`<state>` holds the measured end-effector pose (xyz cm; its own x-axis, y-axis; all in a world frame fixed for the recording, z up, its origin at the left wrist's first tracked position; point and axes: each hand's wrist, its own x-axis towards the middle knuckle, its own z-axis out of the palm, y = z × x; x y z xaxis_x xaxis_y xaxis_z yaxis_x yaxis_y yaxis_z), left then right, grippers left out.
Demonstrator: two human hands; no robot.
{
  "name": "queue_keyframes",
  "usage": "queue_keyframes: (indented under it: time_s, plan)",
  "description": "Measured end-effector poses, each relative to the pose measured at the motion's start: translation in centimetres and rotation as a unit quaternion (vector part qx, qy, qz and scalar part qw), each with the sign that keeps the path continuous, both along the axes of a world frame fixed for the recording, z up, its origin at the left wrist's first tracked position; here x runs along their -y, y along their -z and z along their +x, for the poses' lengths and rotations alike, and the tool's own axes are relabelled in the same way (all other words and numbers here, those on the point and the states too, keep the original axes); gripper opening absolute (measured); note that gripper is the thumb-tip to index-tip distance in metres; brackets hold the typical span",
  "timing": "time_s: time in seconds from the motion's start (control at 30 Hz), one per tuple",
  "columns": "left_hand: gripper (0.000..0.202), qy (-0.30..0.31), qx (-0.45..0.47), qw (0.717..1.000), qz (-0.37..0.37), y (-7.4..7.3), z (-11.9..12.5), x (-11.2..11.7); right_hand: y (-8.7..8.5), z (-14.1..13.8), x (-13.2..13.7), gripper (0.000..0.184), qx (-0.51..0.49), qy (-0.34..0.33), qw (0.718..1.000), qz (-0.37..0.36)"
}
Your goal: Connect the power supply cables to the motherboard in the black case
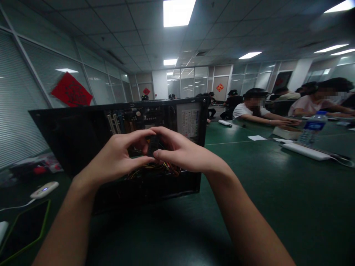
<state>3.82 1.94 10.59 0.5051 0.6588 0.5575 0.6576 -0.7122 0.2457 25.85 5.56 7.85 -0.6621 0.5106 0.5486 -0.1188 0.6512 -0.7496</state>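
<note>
While the left hand [115, 159] and right hand [184, 151] together pinch a small black part [153, 144] (too dark to identify) just before the open computer case [163, 185] on the worktop [260, 184], an uneven grip could let it fall among the cables [174, 170] below.

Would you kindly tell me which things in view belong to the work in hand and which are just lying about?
Part of the work:
small black part, perhaps a connector, in the left hand and right hand
open computer case
coloured wires

Apparently just lying about:
water bottle
green-edged tablet or phone
white sheet
white oval gadget
</note>
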Motion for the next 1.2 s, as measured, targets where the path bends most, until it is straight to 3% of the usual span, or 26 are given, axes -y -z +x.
queue_keyframes:
  time_s: [0.37,1.2]
  plan:
    - [0.065,-0.019,-0.007,0.999,-0.028,-0.1,-0.2,0.0,0.0,-0.3,0.7,0.058,0.018,0.027,0.999,-0.019]
    - [0.065,-0.017,-0.034,0.999,0.014,0.1,-0.5,-0.6,0.1,-0.8,0.2,0.063,0.008,0.013,1.0,-0.015]
